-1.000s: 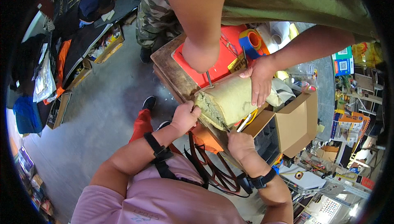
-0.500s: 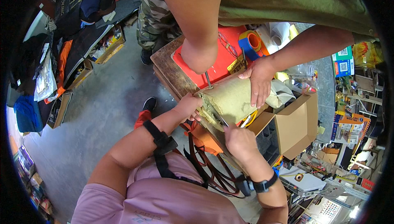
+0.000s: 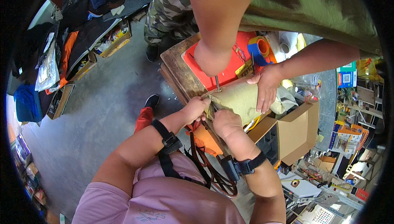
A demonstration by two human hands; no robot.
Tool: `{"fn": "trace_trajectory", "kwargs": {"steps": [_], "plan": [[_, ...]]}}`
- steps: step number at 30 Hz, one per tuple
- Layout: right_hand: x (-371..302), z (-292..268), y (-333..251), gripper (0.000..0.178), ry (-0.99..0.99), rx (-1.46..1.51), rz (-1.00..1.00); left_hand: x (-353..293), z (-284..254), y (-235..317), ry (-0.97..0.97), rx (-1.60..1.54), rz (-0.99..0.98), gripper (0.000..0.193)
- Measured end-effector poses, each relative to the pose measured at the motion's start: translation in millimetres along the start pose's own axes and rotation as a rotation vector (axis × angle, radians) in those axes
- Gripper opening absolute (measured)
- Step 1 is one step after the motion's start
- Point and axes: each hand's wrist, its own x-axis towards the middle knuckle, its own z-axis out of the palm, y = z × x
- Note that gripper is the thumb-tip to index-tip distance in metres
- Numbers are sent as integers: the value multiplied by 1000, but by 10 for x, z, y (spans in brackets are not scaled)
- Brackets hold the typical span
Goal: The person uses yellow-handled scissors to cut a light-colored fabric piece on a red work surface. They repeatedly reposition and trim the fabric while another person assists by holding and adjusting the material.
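Note:
A pale yellow-green padded roll [image 3: 236,101] lies across the near edge of the wooden workbench, its open end toward me. My left hand [image 3: 196,110] pinches the edge of that end. Beside it, my right hand [image 3: 227,123] is closed on a thin metal tool at the opening; most of the tool is hidden by the fingers and cover. Across from me, a co-worker's fist [image 3: 211,62] grips a tool whose metal shaft [image 3: 218,82] meets the roll's top. The co-worker's other hand [image 3: 268,88] presses flat on the roll.
A red board [image 3: 196,68] covers part of the wooden bench [image 3: 174,57]. A blue and orange tape roll [image 3: 258,49] stands farther back. To the right is an open cardboard box [image 3: 293,135]. Black straps hang below the bench, near an orange cloth [image 3: 207,140].
My right hand has moved left and closer to my left hand, and the metal tool, plainer before, is now mostly hidden. The whole view has shifted slightly. The co-worker's hands keep their places.

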Motion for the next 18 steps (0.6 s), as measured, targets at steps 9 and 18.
{"fn": "trace_trajectory", "kwargs": {"steps": [9,18], "plan": [[5,52,-40,30,-72,-53,35,-26,-61,-167,57,144,142,25],[-186,443,239,24,7,-81,47,-22,-144,-434,72,137,155,26]]}}
